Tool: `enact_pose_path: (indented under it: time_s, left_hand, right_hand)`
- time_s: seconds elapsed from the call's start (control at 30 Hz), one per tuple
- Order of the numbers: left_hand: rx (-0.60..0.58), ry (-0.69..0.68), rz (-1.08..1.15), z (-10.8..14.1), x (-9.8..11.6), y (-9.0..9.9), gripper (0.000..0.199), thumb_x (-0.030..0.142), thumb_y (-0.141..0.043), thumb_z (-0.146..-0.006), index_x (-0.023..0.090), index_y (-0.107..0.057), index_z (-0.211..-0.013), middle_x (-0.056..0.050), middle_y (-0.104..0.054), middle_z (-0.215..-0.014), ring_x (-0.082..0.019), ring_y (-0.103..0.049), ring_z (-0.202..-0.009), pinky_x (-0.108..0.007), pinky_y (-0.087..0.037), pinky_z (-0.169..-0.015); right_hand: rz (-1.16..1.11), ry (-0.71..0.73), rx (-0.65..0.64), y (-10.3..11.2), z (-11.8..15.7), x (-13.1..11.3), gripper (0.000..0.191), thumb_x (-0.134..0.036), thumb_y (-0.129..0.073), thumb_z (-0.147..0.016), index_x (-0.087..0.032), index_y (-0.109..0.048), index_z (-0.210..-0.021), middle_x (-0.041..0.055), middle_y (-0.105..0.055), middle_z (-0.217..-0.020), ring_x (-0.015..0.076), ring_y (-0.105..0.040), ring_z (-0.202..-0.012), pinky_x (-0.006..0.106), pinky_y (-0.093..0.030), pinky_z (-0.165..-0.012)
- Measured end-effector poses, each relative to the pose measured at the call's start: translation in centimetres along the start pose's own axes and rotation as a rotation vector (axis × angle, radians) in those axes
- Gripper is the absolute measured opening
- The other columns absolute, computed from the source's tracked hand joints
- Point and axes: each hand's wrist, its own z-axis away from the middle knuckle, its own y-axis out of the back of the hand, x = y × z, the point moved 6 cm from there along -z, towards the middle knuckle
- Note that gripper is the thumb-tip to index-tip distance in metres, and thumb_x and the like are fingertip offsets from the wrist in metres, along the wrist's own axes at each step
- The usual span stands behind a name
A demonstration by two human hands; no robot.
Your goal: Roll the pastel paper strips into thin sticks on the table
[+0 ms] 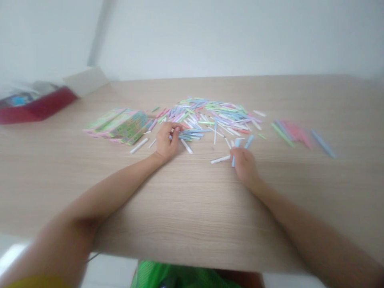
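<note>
Pastel sticks (231, 114) that look like chalk lie in a loose heap across the middle of the table. At the heap's front left, my left hand (168, 140) has its thumb and forefinger curled together beside several blue sticks (193, 134). What sits between those fingertips is too blurred to make out. My right hand (245, 163) is closed around light blue sticks (238, 142), whose ends poke out above and below the fingers. A white stick (220, 159) lies just left of it on the table.
Patterned green and pink packs (120, 125) lie left of the heap. To the right are sorted groups: green sticks (283, 134), pink sticks (297, 134) and a blue row (324, 144). A red box (39, 107) with an open flap stands far left. The wooden table (192, 208) meets a wall behind.
</note>
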Motion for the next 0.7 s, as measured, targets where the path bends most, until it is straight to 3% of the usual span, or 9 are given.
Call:
enact_pose_path:
  time_s: [0.07, 0.13, 0.27, 0.47, 0.6, 0.7]
  left_hand:
    - [-0.064, -0.110, -0.017, 0.0, 0.8, -1.0, 0.035, 0.031, -0.037, -0.104, 0.016, -0.068, -0.103, -0.008, -0.073, -0.102, -0.019, -0.064, -0.101, -0.034, -0.049, -0.094]
    - [-0.143, -0.132, -0.114, 0.1, 0.9, -2.2, 0.033, 0.028, -0.039, -0.102, 0.017, -0.070, -0.104, -0.009, -0.073, -0.106, -0.022, -0.062, -0.107, -0.037, -0.047, -0.099]
    - [-0.162, 0.009, -0.326, 0.1, 0.3, -2.7, 0.034, 0.026, -0.041, -0.101, 0.018, -0.073, -0.107, -0.010, -0.074, -0.108, -0.027, -0.062, -0.107, -0.040, -0.048, -0.093]
    - [-0.403, -0.181, -0.493, 1.1, 3.1, -3.7, 0.030, 0.021, -0.048, -0.096, 0.019, -0.072, -0.115, -0.014, -0.072, -0.108, -0.029, -0.062, -0.107, -0.041, -0.047, -0.086]
    - [-0.377, -0.061, -0.608, 1.4, 3.0, -2.7, 0.038, 0.018, -0.044, -0.097, 0.024, -0.071, -0.124, -0.014, -0.070, -0.115, -0.026, -0.064, -0.095, -0.036, -0.046, -0.074]
    - [-0.448, 0.012, -0.571, 1.4, 2.1, -2.9, 0.038, 0.021, -0.045, -0.098, 0.028, -0.072, -0.123, -0.010, -0.068, -0.126, -0.026, -0.066, -0.095, -0.035, -0.047, -0.070]
  right_hand:
    - [0.067, 0.021, -0.017, -0.3, 0.2, -0.4, 0.032, -0.035, -0.044, -0.087, -0.024, -0.041, -0.058, -0.0021, -0.044, -0.053, 0.0144, -0.043, -0.055, 0.030, -0.028, -0.056]
    - [0.098, 0.019, -0.033, -0.5, 0.4, -0.5, 0.031, -0.036, -0.043, -0.088, -0.023, -0.043, -0.059, -0.0022, -0.046, -0.053, 0.0144, -0.045, -0.056, 0.030, -0.027, -0.056]
    - [0.124, 0.026, -0.050, -0.4, 0.4, -0.6, 0.032, -0.039, -0.043, -0.089, -0.023, -0.043, -0.061, -0.0027, -0.046, -0.054, 0.0138, -0.046, -0.055, 0.029, -0.026, -0.056]
    - [0.129, 0.053, -0.068, -0.3, 0.5, -1.0, 0.032, -0.040, -0.047, -0.088, -0.023, -0.045, -0.061, -0.0021, -0.049, -0.053, 0.0136, -0.045, -0.053, 0.029, -0.026, -0.056]
    - [0.141, 0.068, -0.050, -0.3, 0.7, -1.3, 0.031, -0.039, -0.049, -0.087, -0.023, -0.045, -0.060, -0.0016, -0.049, -0.054, 0.0139, -0.045, -0.054, 0.029, -0.027, -0.056]
    - [0.155, 0.084, -0.063, -0.2, 1.0, -1.6, 0.031, -0.041, -0.049, -0.087, -0.023, -0.046, -0.061, -0.0010, -0.051, -0.055, 0.0138, -0.045, -0.054, 0.029, -0.027, -0.056]
